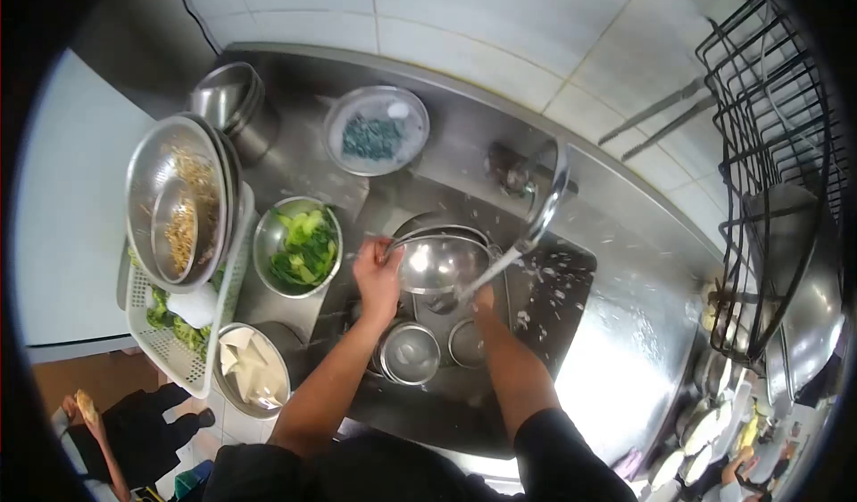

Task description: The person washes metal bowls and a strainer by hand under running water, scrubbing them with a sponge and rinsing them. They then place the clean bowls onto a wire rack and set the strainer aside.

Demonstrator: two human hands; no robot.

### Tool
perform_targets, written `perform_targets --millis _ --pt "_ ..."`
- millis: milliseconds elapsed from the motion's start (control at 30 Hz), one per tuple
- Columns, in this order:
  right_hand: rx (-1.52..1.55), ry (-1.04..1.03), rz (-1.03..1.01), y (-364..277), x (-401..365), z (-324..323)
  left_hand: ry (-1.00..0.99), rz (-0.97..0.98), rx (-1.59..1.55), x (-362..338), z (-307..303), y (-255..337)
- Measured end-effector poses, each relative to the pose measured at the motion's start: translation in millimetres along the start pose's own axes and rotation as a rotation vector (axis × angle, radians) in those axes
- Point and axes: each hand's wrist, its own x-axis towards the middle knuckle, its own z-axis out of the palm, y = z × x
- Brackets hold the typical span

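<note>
Over the sink [571, 323], a shiny metal bowl [433, 265] is tilted under the running faucet [552, 200]. My left hand [379, 279] is closed on the bowl's left rim, thumb toward the inside. At its right side my right hand [483, 298] grips the bowl too, its fingers partly hidden by the bowl and the water. Water streams down and sprays drops to the right. Below the bowl, a small metal bowl [410, 354] and a round metal container [468, 343] sit in the sink.
Left of the sink stand a bowl of leafy greens [302, 248], a pot of pale slices [253, 368], and a white basket [183, 364] under stacked metal bowls [143, 203]. Behind is a soapy bowl with a scrubber [375, 136]. A black wire rack [741, 118] hangs right. Other people are nearby.
</note>
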Motion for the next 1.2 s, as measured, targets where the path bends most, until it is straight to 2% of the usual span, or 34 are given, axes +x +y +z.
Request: perform_targets --millis 33,67,100,133,233,267,333,400,500,600,700,733,800,833,900,967,1033,1067,1200 --pt "0.095 -0.001 -0.013 27.9 11.7 16.2 0.002 -0.131 -0.227 -7.8 -10.6 4.7" --pt "0.229 -0.008 0.021 4.9 -12.0 20.2 0.005 -0.26 -0.46 -16.9 -17.8 8.8" --pt "0.366 -0.009 0.055 -21.4 -38.1 24.0 -0.019 -0.358 -0.478 -26.7 -27.1 0.7" --pt "0.5 -0.006 0.09 -48.7 -65.1 27.8 -0.04 -0.318 -0.444 -39.4 -36.2 -17.7" --pt "-0.008 0.504 -0.284 -163.5 -125.1 54.8 -0.064 -0.544 -0.496 -76.5 -58.0 -41.1" --pt "-0.149 0.504 -0.31 -149.6 -112.7 55.6 -0.052 -0.541 -0.507 -87.4 -62.0 -45.2" --pt "-0.376 0.44 -0.294 -125.0 -80.9 47.1 -0.14 -0.699 -0.441 -103.3 -74.2 -52.0" --pt "-0.532 0.175 -0.116 -119.2 -47.3 13.6 -0.17 -0.692 -0.401 -113.0 -81.0 -44.2" --pt "-0.715 -0.01 -0.078 -120.2 -31.0 -5.7 -0.171 -0.697 -0.394 -123.3 -81.1 -47.8" --pt "-0.929 -0.093 -0.261 -127.7 -53.2 3.9 -0.243 -0.681 -0.302 -136.6 -85.4 -51.1" --pt "-1.106 -0.325 -0.505 -176.8 -99.2 8.0 -0.29 -0.699 -0.34 -143.3 -86.9 -42.8" --pt "-1.105 -0.309 -0.492 -183.6 -112.7 4.5 -0.295 -0.717 -0.321 -144.5 -86.9 -42.3" --pt "-1.26 -0.084 -1.017 -197.6 -136.1 -2.4 -0.31 -0.662 -0.321 -146.2 -89.9 -35.9" --pt "-1.262 -0.072 -1.002 -210.6 -150.0 -13.9 -0.303 -0.619 -0.329 -150.2 -92.4 -32.8" --pt "-1.287 -0.248 -0.9 -251.1 -174.3 -40.3 -0.295 -0.63 -0.341 -149.1 -98.0 -28.0" --pt "-1.253 -0.193 -0.897 -267.4 -185.4 -59.9 -0.287 -0.624 -0.424 -147.8 -110.1 -31.1" --pt "-1.215 -0.112 -1.123 -280.4 -190.8 -70.5 -0.277 -0.59 -0.421 -146.6 -116.5 -35.3" --pt "-1.199 -0.14 -1.184 -284.0 -197.5 -72.5 -0.255 -0.585 -0.452 -148.0 -121.7 -35.4" --pt "-1.412 -0.241 -1.276 -296.8 -211.0 -96.2 -0.252 -0.581 -0.51 -155.4 -143.8 -29.9"
